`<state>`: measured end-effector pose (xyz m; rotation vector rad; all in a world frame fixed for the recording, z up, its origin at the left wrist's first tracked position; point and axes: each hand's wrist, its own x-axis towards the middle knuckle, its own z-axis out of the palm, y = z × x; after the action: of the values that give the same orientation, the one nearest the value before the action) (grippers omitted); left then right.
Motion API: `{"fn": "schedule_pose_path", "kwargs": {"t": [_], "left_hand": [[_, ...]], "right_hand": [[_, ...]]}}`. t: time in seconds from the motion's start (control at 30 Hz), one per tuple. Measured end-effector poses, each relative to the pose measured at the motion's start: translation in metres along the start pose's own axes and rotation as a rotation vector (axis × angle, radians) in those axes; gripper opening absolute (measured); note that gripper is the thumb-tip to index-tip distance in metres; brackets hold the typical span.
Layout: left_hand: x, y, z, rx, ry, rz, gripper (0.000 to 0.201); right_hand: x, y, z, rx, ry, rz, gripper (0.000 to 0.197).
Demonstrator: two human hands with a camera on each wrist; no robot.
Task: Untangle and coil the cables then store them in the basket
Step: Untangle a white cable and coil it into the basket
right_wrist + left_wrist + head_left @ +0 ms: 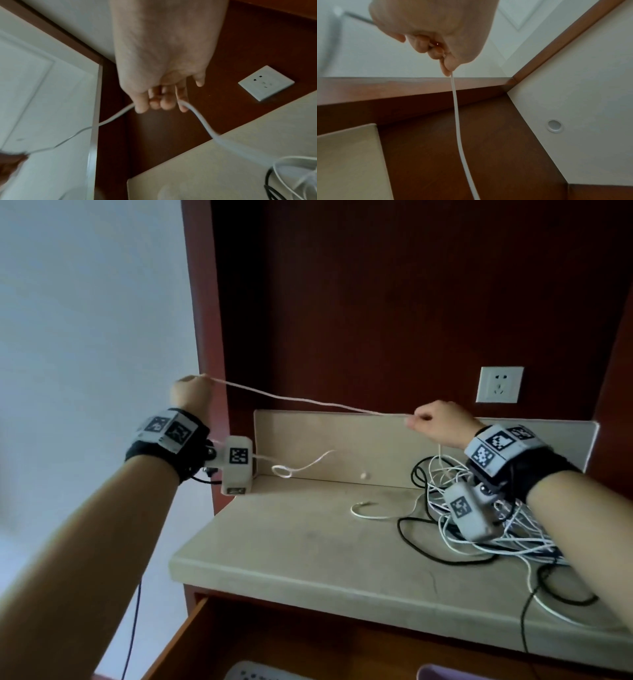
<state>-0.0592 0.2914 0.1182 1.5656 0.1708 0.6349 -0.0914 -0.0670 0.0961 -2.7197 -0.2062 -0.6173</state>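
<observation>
Left hand: left hand (pixel 190 392) is raised at the left edge of the wooden cabinet (pixel 394 302), fingers curled tight, thumb and forefinger pinching one end of the white cable (pixel 308 400); in the left wrist view the cable (pixel 456 115) leaves the pinched fingertips (pixel 447 70) and runs away from the palm.
Right hand: right hand (pixel 442 421) is held above the far right part of the counter (pixel 308 542), fingers curled round the same white cable; in the right wrist view the cable (pixel 202 121) passes behind the fingers (pixel 167 104), coming out on both sides of the hand (pixel 164 54).
Held cable: stretched nearly straight through the air between the two hands, sloping slightly down from left to right; past the right hand it drops down to the pile.
Cable pile: tangle of white and black cables (pixel 479 525) lies on the right side of the counter, directly below and near the right hand, some strands hanging over the near edge.
Loose ends: one white cable end (pixel 368 510) curls on the counter left of the pile; another white loop (pixel 291 469) lies beside the left wrist camera.
Wall socket: white wall socket (pixel 499 384) sits on the cabinet back, just above the right hand.
Basket: white perforated object (pixel 253 674) shows at the bottom edge, under the counter; I cannot tell whether it is the basket.
</observation>
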Motion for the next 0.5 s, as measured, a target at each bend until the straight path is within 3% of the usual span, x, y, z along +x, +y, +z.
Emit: {"fn": "schedule_pose_path", "kwargs": {"t": [0.1, 0.17, 0.23, 0.3, 0.37, 0.4, 0.43, 0.47, 0.5], "left_hand": [[0.013, -0.011, -0.016, 0.020, 0.067, -0.031, 0.037], [0.013, -0.014, -0.020, 0.027, 0.066, -0.014, 0.025], [0.005, -0.015, -0.011, 0.029, -0.006, -0.012, 0.026], [-0.010, -0.012, 0.007, 0.051, -0.110, 0.020, 0.025], [-0.023, -0.005, 0.025, 0.098, -0.169, 0.085, 0.025], [-0.028, -0.001, 0.032, 0.117, -0.182, 0.122, 0.026], [-0.032, 0.003, 0.038, 0.137, -0.209, 0.152, 0.027], [-0.033, 0.007, 0.041, 0.145, -0.232, 0.170, 0.028], [-0.033, 0.010, 0.044, 0.174, -0.259, 0.163, 0.031]], "right_hand": [[0.000, 0.020, -0.012, 0.134, 0.155, 0.126, 0.047], [-0.001, 0.030, -0.012, 0.147, 0.123, 0.163, 0.045], [-0.002, 0.028, -0.003, 0.029, -0.028, 0.157, 0.034], [-0.007, 0.010, 0.008, -0.074, -0.291, 0.149, 0.011], [-0.010, -0.011, 0.017, -0.074, -0.520, 0.099, 0.041], [-0.011, -0.024, 0.021, -0.019, -0.569, 0.060, 0.042], [-0.012, -0.034, 0.025, 0.069, -0.584, 0.015, 0.031], [-0.013, -0.045, 0.027, 0.187, -0.575, -0.011, 0.018], [-0.013, -0.053, 0.029, 0.322, -0.542, -0.008, 0.019]]}}
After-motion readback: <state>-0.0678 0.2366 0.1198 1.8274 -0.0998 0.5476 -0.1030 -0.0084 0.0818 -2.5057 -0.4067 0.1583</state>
